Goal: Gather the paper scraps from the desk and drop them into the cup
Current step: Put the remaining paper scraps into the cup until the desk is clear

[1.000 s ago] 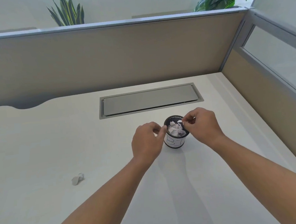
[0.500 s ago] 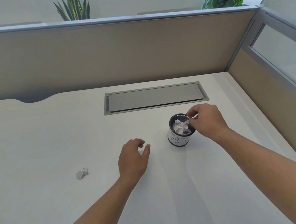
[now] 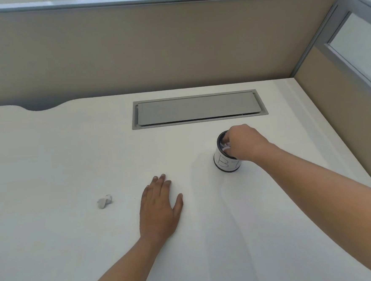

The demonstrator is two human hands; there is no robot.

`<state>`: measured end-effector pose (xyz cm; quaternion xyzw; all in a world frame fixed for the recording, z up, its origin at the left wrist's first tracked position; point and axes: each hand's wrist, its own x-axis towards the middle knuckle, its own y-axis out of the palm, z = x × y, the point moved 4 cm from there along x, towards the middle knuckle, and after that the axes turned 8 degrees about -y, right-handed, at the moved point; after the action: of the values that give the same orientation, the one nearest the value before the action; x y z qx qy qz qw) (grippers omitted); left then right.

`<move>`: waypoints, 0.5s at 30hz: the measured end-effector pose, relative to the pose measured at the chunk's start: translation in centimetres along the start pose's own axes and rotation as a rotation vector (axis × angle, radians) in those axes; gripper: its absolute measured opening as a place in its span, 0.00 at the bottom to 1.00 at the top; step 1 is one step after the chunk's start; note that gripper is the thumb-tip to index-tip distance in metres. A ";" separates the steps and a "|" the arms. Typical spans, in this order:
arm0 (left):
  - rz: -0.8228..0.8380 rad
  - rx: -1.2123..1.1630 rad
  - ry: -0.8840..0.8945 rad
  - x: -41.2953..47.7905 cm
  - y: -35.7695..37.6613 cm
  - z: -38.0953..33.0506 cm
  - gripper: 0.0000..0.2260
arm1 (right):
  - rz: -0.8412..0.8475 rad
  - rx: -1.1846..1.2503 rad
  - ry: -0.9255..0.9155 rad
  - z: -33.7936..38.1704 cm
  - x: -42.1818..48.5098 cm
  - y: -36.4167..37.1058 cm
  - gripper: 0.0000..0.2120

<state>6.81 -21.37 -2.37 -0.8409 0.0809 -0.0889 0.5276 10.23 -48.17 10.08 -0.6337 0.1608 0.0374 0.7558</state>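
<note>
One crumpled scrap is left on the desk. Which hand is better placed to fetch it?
Left. The left hand lies flat and empty on the desk, just right of the scrap. The right hand is busy over the cup, farther away.

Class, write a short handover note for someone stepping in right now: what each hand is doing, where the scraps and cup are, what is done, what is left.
Right hand: over the cup, fingers in its mouth on the paper inside; whether it grips any is unclear.
Left hand: open, flat on the desk, empty.
Done: several scraps already in the cup.
Left: one crumpled scrap lies on the desk, to the left hand's left.
</note>
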 end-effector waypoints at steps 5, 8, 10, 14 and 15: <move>0.003 -0.004 0.003 0.1 -0.1 -0.1 0.24 | 0.062 -0.035 0.041 0.4 0.7 0.2 0.09; 0.001 -0.013 0.002 0.1 -0.1 -0.1 0.24 | 0.079 -0.021 0.043 0.5 0.7 0.0 0.09; -0.003 -0.018 0.005 0.1 -0.2 0.0 0.24 | 0.089 -0.001 0.034 0.5 0.5 -0.4 0.11; -0.011 -0.038 0.013 0.1 -0.3 0.0 0.24 | 0.017 0.058 0.045 0.0 -0.3 -1.9 0.09; -0.009 -0.045 0.014 0.1 -0.2 0.1 0.24 | -0.031 0.081 0.051 -0.2 -0.6 -2.4 0.10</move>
<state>6.91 -21.24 -2.19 -0.8522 0.0825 -0.0953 0.5078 10.29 -48.71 12.52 -0.6057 0.1716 0.0028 0.7769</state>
